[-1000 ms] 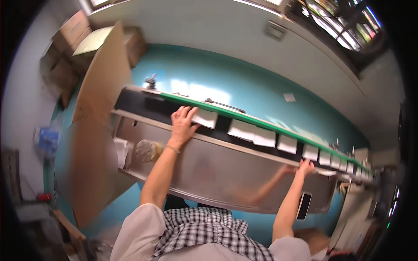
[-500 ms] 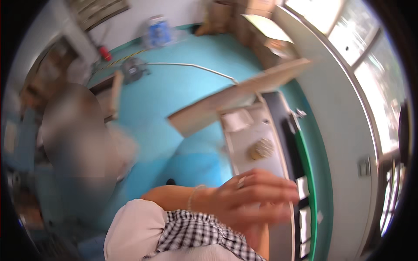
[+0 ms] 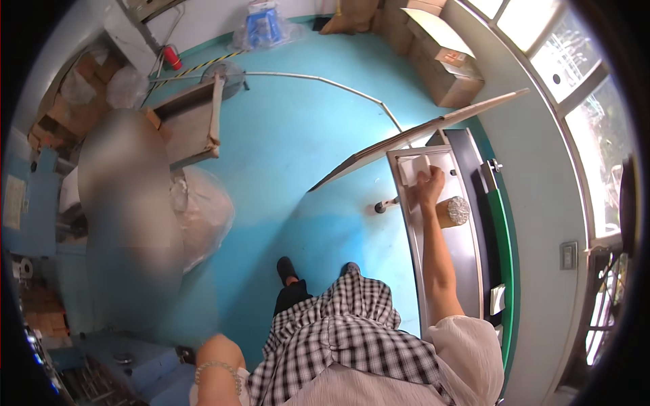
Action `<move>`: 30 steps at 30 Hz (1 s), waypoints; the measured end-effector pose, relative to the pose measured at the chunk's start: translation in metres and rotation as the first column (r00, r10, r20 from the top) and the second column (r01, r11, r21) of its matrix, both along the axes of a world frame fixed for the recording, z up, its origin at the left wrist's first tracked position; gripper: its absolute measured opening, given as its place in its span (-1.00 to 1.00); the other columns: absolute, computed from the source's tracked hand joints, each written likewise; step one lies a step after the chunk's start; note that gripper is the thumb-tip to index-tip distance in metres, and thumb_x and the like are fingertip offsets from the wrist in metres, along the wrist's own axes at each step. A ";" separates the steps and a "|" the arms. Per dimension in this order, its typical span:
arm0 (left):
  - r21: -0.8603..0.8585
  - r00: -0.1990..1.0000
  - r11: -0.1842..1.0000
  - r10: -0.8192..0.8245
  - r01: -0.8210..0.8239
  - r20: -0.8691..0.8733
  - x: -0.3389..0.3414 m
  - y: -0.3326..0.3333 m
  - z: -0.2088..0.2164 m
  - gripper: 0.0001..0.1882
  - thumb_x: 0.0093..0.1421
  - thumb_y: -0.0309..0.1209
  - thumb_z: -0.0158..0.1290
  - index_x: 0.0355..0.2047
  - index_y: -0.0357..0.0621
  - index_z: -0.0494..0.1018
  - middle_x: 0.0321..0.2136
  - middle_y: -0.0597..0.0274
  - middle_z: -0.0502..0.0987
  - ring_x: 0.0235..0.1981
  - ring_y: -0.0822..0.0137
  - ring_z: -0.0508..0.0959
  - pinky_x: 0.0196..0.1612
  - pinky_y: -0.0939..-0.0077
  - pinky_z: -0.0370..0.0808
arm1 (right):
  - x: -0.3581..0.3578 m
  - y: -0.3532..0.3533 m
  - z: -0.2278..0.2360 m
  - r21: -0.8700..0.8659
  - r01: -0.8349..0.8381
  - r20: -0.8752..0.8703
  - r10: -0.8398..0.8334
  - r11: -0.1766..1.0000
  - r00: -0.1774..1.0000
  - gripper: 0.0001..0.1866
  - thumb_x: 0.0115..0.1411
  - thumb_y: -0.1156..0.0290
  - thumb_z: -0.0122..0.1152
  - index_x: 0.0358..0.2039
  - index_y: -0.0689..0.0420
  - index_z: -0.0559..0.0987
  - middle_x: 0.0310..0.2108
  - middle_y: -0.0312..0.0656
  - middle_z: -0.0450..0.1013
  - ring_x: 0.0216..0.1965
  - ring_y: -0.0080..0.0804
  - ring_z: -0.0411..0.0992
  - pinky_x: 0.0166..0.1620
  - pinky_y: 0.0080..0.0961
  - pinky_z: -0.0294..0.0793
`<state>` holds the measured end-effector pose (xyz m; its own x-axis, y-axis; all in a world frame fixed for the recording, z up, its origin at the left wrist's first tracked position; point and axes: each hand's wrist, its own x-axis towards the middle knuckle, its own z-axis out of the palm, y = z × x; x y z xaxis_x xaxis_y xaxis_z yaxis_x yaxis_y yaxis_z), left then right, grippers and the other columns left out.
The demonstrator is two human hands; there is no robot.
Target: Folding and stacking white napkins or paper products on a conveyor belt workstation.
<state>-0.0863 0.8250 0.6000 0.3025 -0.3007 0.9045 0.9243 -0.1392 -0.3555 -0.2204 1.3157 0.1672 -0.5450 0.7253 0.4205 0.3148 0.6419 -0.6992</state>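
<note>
My right hand (image 3: 431, 184) reaches over the narrow grey-topped table on my right. Its fingers are closed on a white, flat piece (image 3: 421, 164), paper or cloth, at the table's far end. A paler flat square (image 3: 408, 177) lies under or beside that piece. Close to my right wrist stands a round tan bundle (image 3: 452, 212) with a bumpy, silvery top. My left hand (image 3: 220, 348), with a beaded bracelet at the wrist, is low at the lower left, beside my checked apron. Its fingers are hidden, and I see nothing held in it.
A long cardboard sheet (image 3: 406, 137) slants across the table's far end. A green-edged rail (image 3: 504, 250) runs along the table's right side. To the left is a blurred person (image 3: 128, 203) beside a clear plastic bag (image 3: 203, 213). Cardboard boxes (image 3: 443, 61) stand at the back.
My hands, close together before, are now apart. The right reaches forward onto the white piece; the left has dropped to the lower left. The view has shifted too.
</note>
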 end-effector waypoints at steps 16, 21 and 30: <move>-0.456 0.127 0.661 0.483 0.596 0.866 -0.078 0.118 -0.203 -0.11 0.09 -0.24 0.35 0.28 -0.28 0.10 0.22 0.02 0.25 0.18 0.15 0.35 0.07 0.29 0.43 | 0.040 -0.103 0.131 0.046 -0.227 -0.250 0.231 0.973 0.940 -0.72 0.03 0.62 0.24 -0.19 0.17 0.51 -0.29 -0.10 0.47 -0.28 -0.17 0.46 -0.20 -0.35 0.43; 0.144 -0.230 0.648 0.050 0.748 0.972 -0.083 0.160 -0.225 0.00 0.11 -0.33 0.33 0.39 -0.07 -0.10 0.18 0.13 0.27 0.17 0.21 0.35 0.10 0.35 0.42 | 0.096 -0.177 0.234 -0.028 -0.668 -0.299 0.632 0.743 0.715 -0.55 -0.08 0.74 0.32 -0.12 0.22 0.51 -0.23 -0.07 0.52 -0.28 -0.25 0.52 -0.22 -0.48 0.52; 0.627 -0.589 0.409 -0.232 0.663 0.774 -0.087 0.129 -0.227 -0.16 0.15 -0.65 0.12 0.37 -0.05 -0.02 -0.11 0.27 0.47 -0.09 0.38 0.52 -0.09 0.52 0.53 | 0.115 -0.214 0.240 0.351 -0.592 -0.312 0.686 0.726 0.657 -0.52 -0.08 0.63 0.38 -0.10 0.06 0.50 0.00 -0.05 0.41 -0.09 -0.10 0.45 -0.13 -0.32 0.48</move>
<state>-0.1738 0.9540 0.3727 -0.7952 0.6055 -0.0334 -0.4730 -0.5849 0.6590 -0.1051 1.1017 0.4072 -0.5908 0.1335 0.7957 -0.4996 0.7139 -0.4907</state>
